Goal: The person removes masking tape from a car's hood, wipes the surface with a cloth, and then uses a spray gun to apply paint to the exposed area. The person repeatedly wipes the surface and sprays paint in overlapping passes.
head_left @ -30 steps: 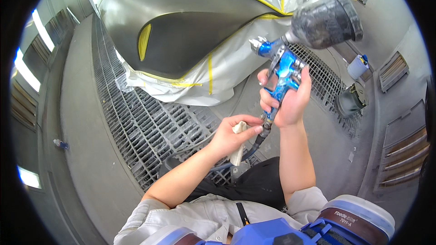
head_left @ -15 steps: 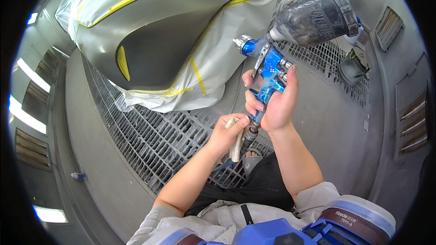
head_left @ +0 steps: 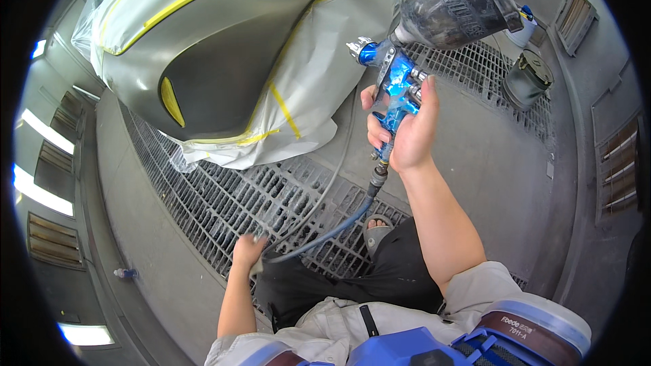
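Note:
My right hand (head_left: 415, 137) is wrapped around the handle of a blue spray gun (head_left: 397, 81). A large, dark, paint-stained cup (head_left: 456, 5) sits tilted on top of the gun, and its silver nozzle points left toward a masked car panel (head_left: 234, 71). From the bottom of the handle a blue-grey air hose (head_left: 332, 232) curves down past my knee. Low on the left, beside my thigh, my left hand (head_left: 249, 249) is closed and slightly blurred. A bit of pale folded cloth (head_left: 256, 267) shows beneath it; the rest is hidden by the hand.
White masking sheet (head_left: 319, 102) with yellow tape surrounds the dark, smooth panel. Metal floor grating (head_left: 224, 196) runs beneath it and under my feet. On the right stand a grey paint-stained bucket (head_left: 527, 80) and a white container (head_left: 521, 34). A small bottle (head_left: 125, 273) lies far left.
My left hand has left the spray gun's hose fitting and dropped down and left with the cloth. The gun stays in my right hand, and the view has shifted slightly.

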